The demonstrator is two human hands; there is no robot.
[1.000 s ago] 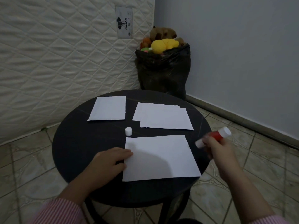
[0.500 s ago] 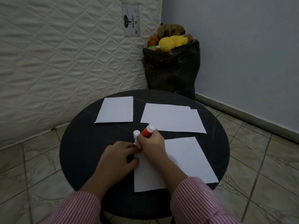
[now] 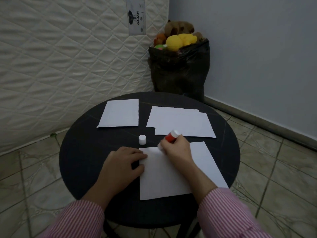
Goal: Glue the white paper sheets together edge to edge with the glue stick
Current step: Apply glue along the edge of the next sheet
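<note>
Three groups of white paper lie on a round black table [image 3: 82, 152]. The near sheet [image 3: 171, 179] is under both hands. My left hand [image 3: 123, 164] presses its left edge with fingers laid flat. My right hand [image 3: 176, 150] grips a red and white glue stick [image 3: 171, 136], tilted, its blurred tip down on the sheet's top edge near the left corner. The white cap [image 3: 142, 139] stands on the table just beyond that corner. A single sheet [image 3: 120, 113] lies at the far left; two overlapping sheets [image 3: 181, 122] lie at the far right.
A quilted mattress [image 3: 68, 57] leans against the wall behind the table. A black bag [image 3: 180, 71] stuffed with plush toys stands in the corner. Tiled floor surrounds the table, and its dark legs show below the front edge.
My right hand brought the glue stick in from the right side of the table to the near sheet's top left corner, then slid it slightly right along the top edge. My left hand stays put.
</note>
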